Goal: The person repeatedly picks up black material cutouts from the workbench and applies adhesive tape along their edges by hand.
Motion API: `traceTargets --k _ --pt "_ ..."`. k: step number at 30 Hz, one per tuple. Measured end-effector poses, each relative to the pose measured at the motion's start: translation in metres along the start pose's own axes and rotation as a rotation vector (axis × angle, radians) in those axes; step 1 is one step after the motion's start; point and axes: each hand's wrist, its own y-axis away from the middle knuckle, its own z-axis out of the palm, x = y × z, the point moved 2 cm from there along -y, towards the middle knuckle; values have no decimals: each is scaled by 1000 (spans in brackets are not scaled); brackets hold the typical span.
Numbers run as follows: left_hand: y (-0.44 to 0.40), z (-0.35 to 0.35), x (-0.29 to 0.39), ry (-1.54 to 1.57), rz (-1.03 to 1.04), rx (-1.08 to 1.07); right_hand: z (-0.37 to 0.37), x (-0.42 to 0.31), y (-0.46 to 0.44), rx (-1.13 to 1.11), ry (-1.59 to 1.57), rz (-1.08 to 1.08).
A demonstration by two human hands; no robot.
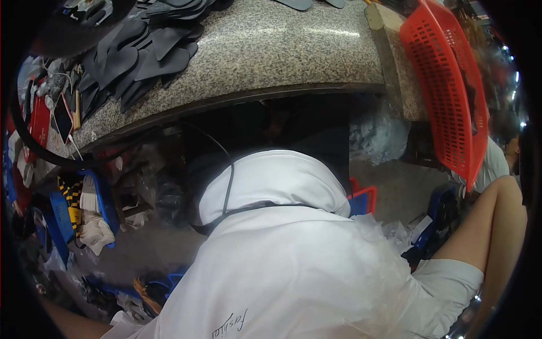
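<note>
Neither of my hands shows. My right arm (485,226) is sharply bent at the right side, and its forearm runs out of the picture at the edge. Only a bit of my left arm (76,323) appears at the lower left corner. A red plastic basket (437,85) with slotted walls stands tilted at the table's right end, nearest to my right elbow. On the left of the speckled stone table (282,51) lies a heap of flat dark grey pieces shaped like shoe insoles (135,62).
A phone (64,117) lies on the table's left edge. Below are a blue crate (101,198) with gloves, a black cable (230,181), clear plastic bags (378,133) and a red crate (364,198). Another person (497,164) is behind the basket.
</note>
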Motion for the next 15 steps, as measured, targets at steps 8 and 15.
traceTargets --k 8,15 --pt "-4 -2 2 18 36 -25 -6 15 16 17 -45 -46" --pt "-5 5 -17 122 38 -20 -3 3 20 11 11 -87"
